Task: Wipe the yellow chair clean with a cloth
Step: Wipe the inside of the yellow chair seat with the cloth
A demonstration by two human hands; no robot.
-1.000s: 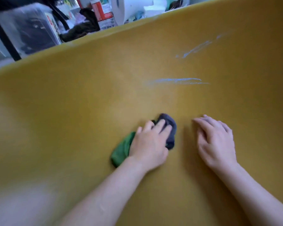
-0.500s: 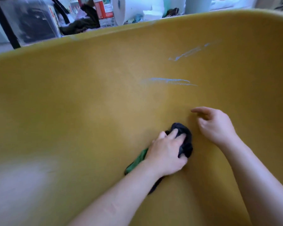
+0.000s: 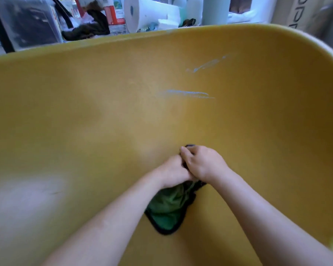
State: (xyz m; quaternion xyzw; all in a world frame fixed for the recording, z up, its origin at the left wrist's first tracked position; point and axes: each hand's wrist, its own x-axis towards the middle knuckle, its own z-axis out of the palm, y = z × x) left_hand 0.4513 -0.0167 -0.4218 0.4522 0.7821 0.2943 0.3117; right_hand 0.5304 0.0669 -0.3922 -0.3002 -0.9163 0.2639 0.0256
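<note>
The cloth (image 3: 167,210) is green with a dark bound edge. It sits low in the middle of the yellow chair (image 3: 85,121), bunched up between the two hands. The left hand (image 3: 173,172) has its fingers curled round the gathered part. The right hand (image 3: 205,164) is pressed close against it, fingers folded over the top of the same bundle, with a dark tip of fabric poking out past the fingertips. The loose green end trails down between the forearms and lies on the chair's surface.

The chair's moulded shell fills nearly everything in front of me, a matt mustard yellow that curves up to a rounded rim. Above the hands are two pale bluish streaks (image 3: 186,94), one nearly level and a fainter one slanting higher up to the right. Low on the left is a soft whitish sheen.

Behind the rim the room is cluttered: a big white paper roll (image 3: 140,14), a clear plastic box (image 3: 27,20) to the far left, a heap of dark fabric (image 3: 88,25), a pale cylinder (image 3: 215,10) and a red-and-white carton (image 3: 113,12) whose print is too small to read. The cardboard box (image 3: 300,12) at the far right bears large dark letters, cut off and not legible as a word.
</note>
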